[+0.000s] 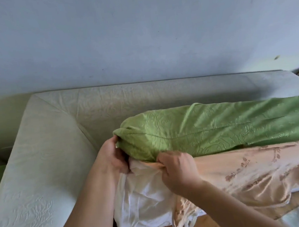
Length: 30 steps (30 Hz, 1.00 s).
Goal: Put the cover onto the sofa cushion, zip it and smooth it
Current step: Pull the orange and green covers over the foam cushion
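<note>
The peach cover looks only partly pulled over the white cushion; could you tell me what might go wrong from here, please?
1. The right hand pinches the peach cover at one bunched spot, so a hard pull might strain the fabric.
2. The white cushion is creased at its exposed end and may go in lumpy.
3. The green cushion lies on the cover's far edge and could drag on it.

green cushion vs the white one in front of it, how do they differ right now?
The green cushion wears an embossed cover all over; the white cushion is bare at its near end, with a peach patterned cover partly on. The green one lies behind against the sofa back; the white one lies nearer. Both are wrinkled.
</note>
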Each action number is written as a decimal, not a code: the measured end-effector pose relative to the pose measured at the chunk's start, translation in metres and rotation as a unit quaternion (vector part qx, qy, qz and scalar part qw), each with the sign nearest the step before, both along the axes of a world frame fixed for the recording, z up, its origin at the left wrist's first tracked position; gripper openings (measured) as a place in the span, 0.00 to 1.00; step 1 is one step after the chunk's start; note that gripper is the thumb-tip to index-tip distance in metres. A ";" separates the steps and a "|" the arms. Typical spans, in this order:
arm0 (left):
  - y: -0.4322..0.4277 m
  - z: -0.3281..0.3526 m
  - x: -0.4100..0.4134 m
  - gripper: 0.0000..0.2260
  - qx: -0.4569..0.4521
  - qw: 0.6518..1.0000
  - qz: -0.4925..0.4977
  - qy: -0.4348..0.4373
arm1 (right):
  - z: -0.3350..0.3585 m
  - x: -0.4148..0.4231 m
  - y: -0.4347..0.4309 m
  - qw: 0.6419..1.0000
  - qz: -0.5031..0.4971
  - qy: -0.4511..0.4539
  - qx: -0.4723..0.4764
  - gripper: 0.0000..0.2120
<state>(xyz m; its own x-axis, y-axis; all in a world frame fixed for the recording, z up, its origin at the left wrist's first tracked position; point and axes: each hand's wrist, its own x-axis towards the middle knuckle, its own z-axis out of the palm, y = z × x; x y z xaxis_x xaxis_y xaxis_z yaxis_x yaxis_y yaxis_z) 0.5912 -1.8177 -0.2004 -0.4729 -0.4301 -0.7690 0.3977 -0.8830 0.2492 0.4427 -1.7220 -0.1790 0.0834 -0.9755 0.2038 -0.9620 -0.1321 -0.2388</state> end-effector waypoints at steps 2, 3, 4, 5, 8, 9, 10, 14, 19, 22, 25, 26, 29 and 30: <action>0.007 -0.002 0.009 0.32 0.017 1.000 0.004 -0.002 | -0.012 0.002 0.010 1.000 0.006 -0.005 -0.003 0.09; 0.012 -0.003 0.012 0.32 0.023 1.000 0.019 0.003 | -0.013 0.003 0.012 1.000 0.010 -0.008 0.000 0.09; 0.017 -0.004 0.016 0.31 0.029 0.999 0.031 0.010 | -0.014 0.004 0.015 1.000 0.013 -0.008 -0.010 0.09; 0.022 -0.004 0.018 0.31 0.033 0.998 0.043 0.014 | -0.016 0.003 0.016 1.000 0.018 -0.002 -0.024 0.08; 0.035 0.001 0.018 0.29 0.031 0.998 0.057 0.021 | -0.014 -0.001 0.019 0.998 0.034 0.002 -0.047 0.09; 0.043 0.003 0.020 0.28 0.025 0.998 0.059 0.022 | -0.011 0.001 0.024 0.998 0.033 -0.002 -0.050 0.10; 0.042 0.003 0.019 0.27 0.017 0.998 0.066 0.019 | -0.007 -0.001 0.020 0.998 0.033 0.000 -0.051 0.10; 0.049 -0.007 0.023 0.20 0.016 0.997 0.071 0.017 | 0.006 0.001 0.030 0.996 0.028 0.037 -0.070 0.10; 0.059 -0.015 0.035 0.18 0.052 0.997 0.049 0.041 | 0.011 0.006 0.052 0.989 0.049 0.103 -0.092 0.09; 0.064 -0.017 0.039 0.19 0.051 0.993 0.076 0.079 | 0.006 0.010 0.061 0.990 0.050 0.100 -0.088 0.08; 0.073 -0.029 0.041 0.27 0.025 0.983 0.132 0.128 | 0.004 0.009 0.062 0.991 0.056 0.092 -0.082 0.09; 0.078 -0.036 0.040 0.28 0.020 0.977 0.141 0.159 | 0.005 0.008 0.061 0.991 0.055 0.091 -0.084 0.09; 0.094 -0.055 0.035 0.21 -0.021 0.953 0.118 0.277 | 0.004 0.009 0.055 0.989 0.053 0.106 -0.090 0.08; 0.094 -0.061 0.035 0.19 -0.041 0.940 0.125 0.314 | 0.003 0.011 0.052 0.988 0.052 0.118 -0.090 0.08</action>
<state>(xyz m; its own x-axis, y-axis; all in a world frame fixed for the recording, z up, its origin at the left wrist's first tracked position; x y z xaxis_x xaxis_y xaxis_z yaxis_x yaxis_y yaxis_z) 0.6261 -1.7241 -0.2611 -0.6994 -0.6334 -0.3311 0.6814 -0.7307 -0.0414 0.4536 -1.6702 -0.1757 0.2470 -0.9090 0.3358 -0.9671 -0.2530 0.0265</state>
